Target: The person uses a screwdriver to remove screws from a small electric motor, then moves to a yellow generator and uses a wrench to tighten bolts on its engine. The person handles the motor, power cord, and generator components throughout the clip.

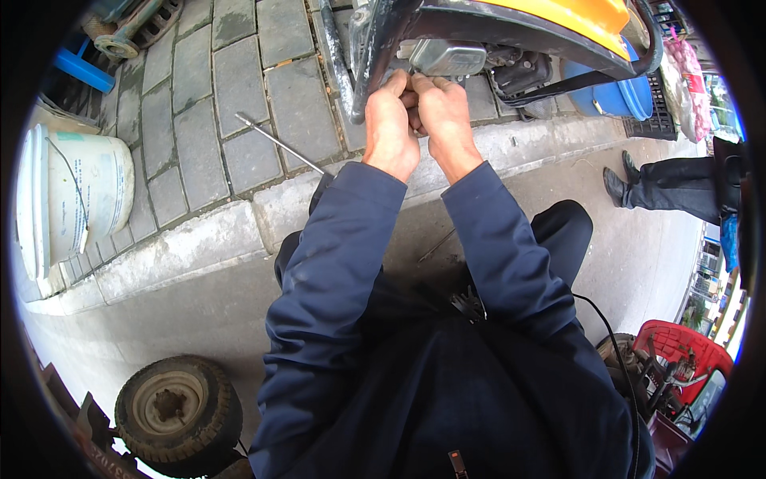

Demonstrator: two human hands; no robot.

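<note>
Both my hands reach forward and meet at the underside of a machine with a black tubular frame (479, 22) and an orange cover (570, 20). My left hand (391, 120) is closed, its fingertips bent together beside the frame's upright leg. Against it, my right hand (444, 112) is closed too, just below a rounded silver metal housing (448, 58). What the fingers pinch between them is hidden. A long thin metal rod, like a screwdriver shaft (279, 142), lies on the paving left of my hands, its near end by my left sleeve.
A kerb (199, 243) runs between the paving and road. A white bucket (88, 191) stands left, a blue bucket (610, 92) right of the machine. Behind me are a wheel (169, 403) and a red crate (682, 351). A person's legs (670, 188) show at right.
</note>
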